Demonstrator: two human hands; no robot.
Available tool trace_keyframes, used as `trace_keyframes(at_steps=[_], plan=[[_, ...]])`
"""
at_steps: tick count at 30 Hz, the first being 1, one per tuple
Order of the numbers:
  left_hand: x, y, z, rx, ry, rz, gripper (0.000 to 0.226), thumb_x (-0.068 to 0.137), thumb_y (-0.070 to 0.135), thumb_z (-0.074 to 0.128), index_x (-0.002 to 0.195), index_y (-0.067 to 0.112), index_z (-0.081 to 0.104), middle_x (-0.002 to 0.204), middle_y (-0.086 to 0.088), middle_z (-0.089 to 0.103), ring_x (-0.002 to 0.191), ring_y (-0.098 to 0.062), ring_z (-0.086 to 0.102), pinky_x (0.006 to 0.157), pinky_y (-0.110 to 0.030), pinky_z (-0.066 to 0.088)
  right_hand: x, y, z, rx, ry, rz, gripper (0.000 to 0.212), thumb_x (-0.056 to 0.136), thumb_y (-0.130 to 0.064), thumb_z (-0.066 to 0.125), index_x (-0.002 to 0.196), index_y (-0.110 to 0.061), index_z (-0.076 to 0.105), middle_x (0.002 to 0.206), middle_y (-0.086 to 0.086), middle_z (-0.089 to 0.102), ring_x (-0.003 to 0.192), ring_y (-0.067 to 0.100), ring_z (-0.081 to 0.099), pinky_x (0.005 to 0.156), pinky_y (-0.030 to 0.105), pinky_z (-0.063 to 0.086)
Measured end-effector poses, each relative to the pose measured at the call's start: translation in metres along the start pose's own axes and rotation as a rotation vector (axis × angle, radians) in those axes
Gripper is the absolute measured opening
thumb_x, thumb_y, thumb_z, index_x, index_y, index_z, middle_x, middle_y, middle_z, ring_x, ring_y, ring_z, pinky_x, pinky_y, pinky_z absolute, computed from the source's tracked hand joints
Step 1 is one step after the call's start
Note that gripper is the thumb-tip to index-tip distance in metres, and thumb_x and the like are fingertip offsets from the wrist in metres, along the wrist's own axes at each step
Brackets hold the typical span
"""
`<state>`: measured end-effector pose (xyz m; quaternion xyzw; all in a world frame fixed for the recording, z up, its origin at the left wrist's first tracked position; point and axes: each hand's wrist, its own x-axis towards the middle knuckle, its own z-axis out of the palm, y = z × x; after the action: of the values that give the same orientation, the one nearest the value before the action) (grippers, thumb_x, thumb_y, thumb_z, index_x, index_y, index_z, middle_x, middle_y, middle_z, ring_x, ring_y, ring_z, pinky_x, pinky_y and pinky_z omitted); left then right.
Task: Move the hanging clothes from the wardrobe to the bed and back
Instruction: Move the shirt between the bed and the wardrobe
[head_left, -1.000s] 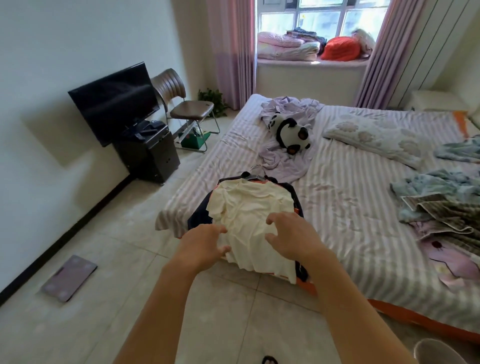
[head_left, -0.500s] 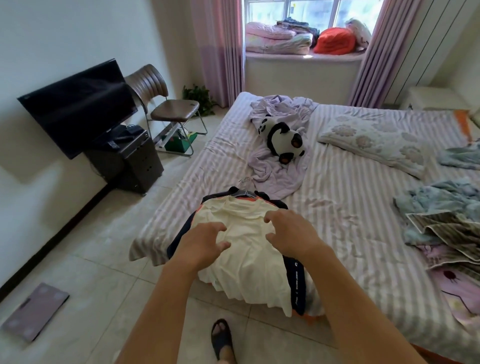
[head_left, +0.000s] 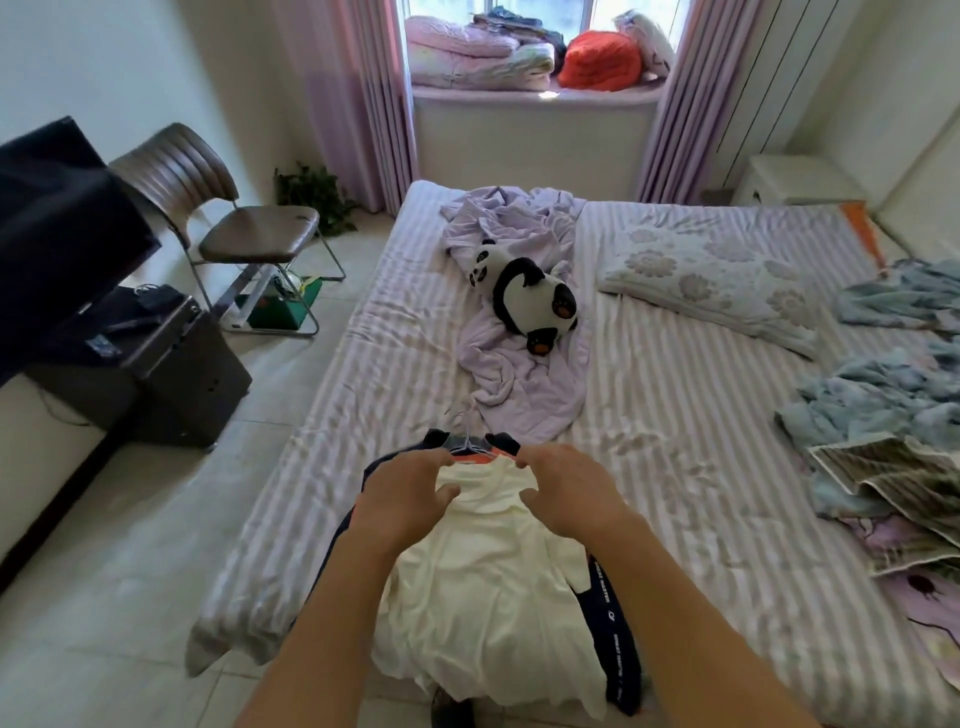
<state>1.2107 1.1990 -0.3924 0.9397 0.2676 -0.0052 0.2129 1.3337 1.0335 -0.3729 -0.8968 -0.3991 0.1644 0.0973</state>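
Stack of hanging clothes, cream shirt on top and dark navy garment beneath, lying at the near edge of the bed, hems drooping over that edge toward the floor. Hangers bunched at the collar end, hooks pointing up the bed. Left hand on the shirt's left shoulder, fingers curled into the cloth beside the collar. Right hand on the right shoulder, fingers likewise curled, gripping the cloth there. Farther up the bed, panda plush on a lilac sheet.
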Motion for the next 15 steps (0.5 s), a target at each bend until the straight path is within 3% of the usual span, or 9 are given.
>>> trace_keyframes(at_steps=[7, 10, 15], plan=[[0.076, -0.042, 0.028, -0.079, -0.022, -0.022, 0.033, 0.091, 0.037, 0.065, 0.123, 0.031, 0.063, 0.114, 0.009, 0.069, 0.105, -0.013, 0.064, 0.075, -0.026, 0.041, 0.084, 0.023, 0.018, -0.019, -0.049, 0.067, 0.021, 0.094, -0.024, 0.057, 0.114, -0.017, 0.06, 0.114, 0.0, 0.061, 0.103, 0.02, 0.058, 0.081, 0.032, 0.049], [0.103, -0.059, 0.053, -0.166, -0.076, -0.059, 0.031, 0.091, 0.034, 0.065, 0.123, 0.031, 0.064, 0.111, 0.008, 0.07, 0.103, -0.009, 0.064, 0.083, -0.03, 0.05, 0.123, 0.04, 0.034, -0.026, -0.091, 0.072, 0.016, 0.093, -0.023, 0.058, 0.108, -0.019, 0.06, 0.109, -0.001, 0.062, 0.095, 0.019, 0.058, 0.074, 0.03, 0.045], [0.143, -0.098, 0.102, -0.182, -0.106, -0.164, 0.032, 0.091, 0.031, 0.065, 0.123, 0.028, 0.065, 0.112, 0.006, 0.07, 0.104, -0.012, 0.064, 0.087, -0.033, 0.051, 0.182, 0.066, 0.081, 0.011, -0.146, 0.086, 0.021, 0.095, -0.026, 0.057, 0.115, -0.02, 0.057, 0.11, -0.001, 0.06, 0.093, 0.019, 0.055, 0.072, 0.03, 0.041]])
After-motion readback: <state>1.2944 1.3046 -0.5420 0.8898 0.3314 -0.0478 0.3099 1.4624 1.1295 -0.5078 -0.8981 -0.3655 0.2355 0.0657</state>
